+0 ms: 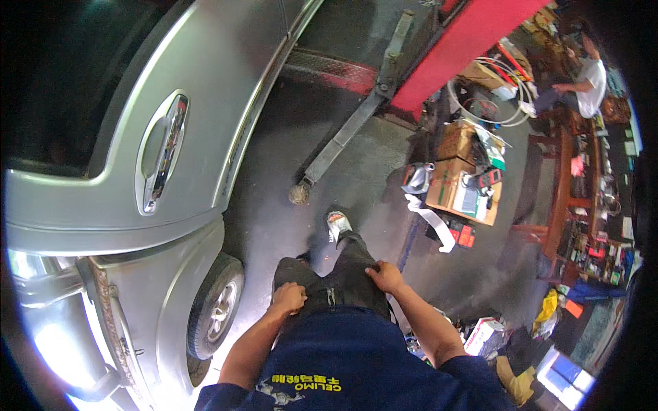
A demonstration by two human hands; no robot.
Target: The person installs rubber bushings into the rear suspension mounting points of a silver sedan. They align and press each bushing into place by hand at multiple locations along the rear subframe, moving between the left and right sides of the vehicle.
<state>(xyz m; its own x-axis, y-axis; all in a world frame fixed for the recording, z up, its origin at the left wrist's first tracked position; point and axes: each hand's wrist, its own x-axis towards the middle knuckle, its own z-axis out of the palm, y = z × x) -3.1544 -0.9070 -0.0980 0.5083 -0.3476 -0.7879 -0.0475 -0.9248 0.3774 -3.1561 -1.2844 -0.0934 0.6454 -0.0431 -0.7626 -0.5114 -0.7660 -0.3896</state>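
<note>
One bare left hand (290,298), in the head view, touches the dark grey cloth trousers (353,281) at the wearer's left thigh, its fingers curled close together; whether they pinch cloth I cannot tell. The bare right hand (386,277) rests at the trousers' right side, fingers bent; their grip cannot be told either. The trousers show just beyond the hem of a navy-blue cloth shirt (356,353), between a silver metal car (212,82) and a brown cardboard box (445,183).
</note>
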